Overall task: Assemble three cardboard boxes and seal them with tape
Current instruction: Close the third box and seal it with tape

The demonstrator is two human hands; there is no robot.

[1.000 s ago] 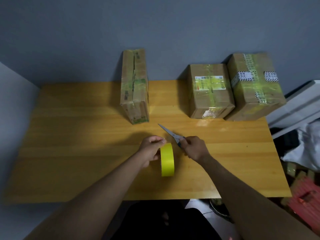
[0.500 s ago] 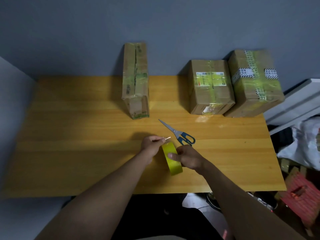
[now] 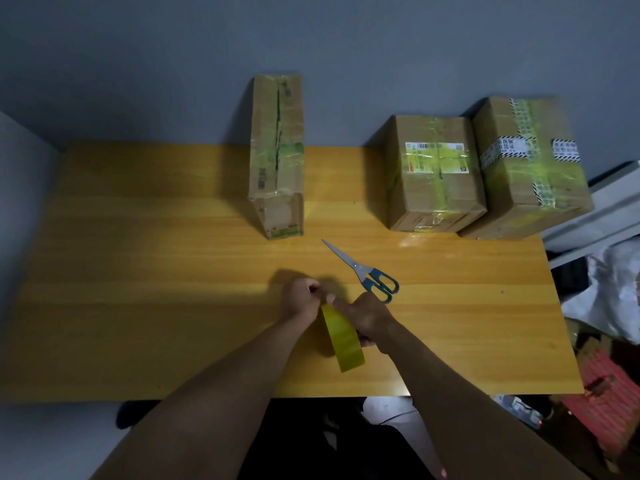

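Tape roll is standing on edge near the table's near edge, right hand gripping it, left hand pinching at its far-left top.

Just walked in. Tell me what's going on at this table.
A person is working a roll of yellow tape over a wooden table. The right hand grips the roll while the left hand pinches at its top edge, apparently at the tape's end. Blue-handled scissors lie on the table just beyond the hands, untouched. Three cardboard boxes stand along the back, all closed and already wrapped in yellowish tape.
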